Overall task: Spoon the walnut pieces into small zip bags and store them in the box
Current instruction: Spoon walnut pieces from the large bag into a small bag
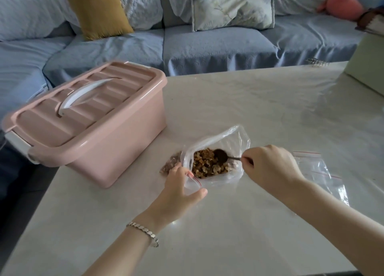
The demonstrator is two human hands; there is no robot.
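Scooping step: the right hand [270, 167] pinches the spoon [221, 156], its bowl in the walnut pieces [205, 165] on the bench just right of the closed box [93, 130]. The left hand [178, 186] grips a small zip bag [192, 185] beside them. The next move probably calls for lifting a level spoonful into that bag's mouth.

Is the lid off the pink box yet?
No, the lid sits closed on the pink box, with its white handle lying flat on top.

Pink box [116, 142] with white handle [83, 92]; brown walnuts [205, 163]; dark spoon [221, 156]; clear bags [318, 167], red-striped zips; off-white tabletop [249, 101]; blue sofa [207, 47]; mustard cushion [97, 9]; silver bracelet [143, 232].
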